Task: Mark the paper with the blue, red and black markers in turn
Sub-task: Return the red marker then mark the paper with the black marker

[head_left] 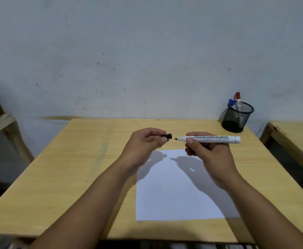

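Observation:
My right hand point(208, 155) grips a white-barrelled black marker point(217, 139), held level above the table with its bare black tip pointing left. My left hand point(145, 142) pinches the marker's black cap point(167, 136), a small gap away from the tip. Below both hands lies a white sheet of paper point(174, 194) on the wooden table; no marks show on its visible part. The blue marker point(231, 103) and the red marker point(238, 99) stand capped in a black mesh pen cup point(237, 117) at the back right corner.
The light wooden table point(75, 168) stands against a pale wall. Another wooden table point(294, 137) is close on the right, across a narrow gap. A wooden shelf edge point(1, 123) juts in at the left.

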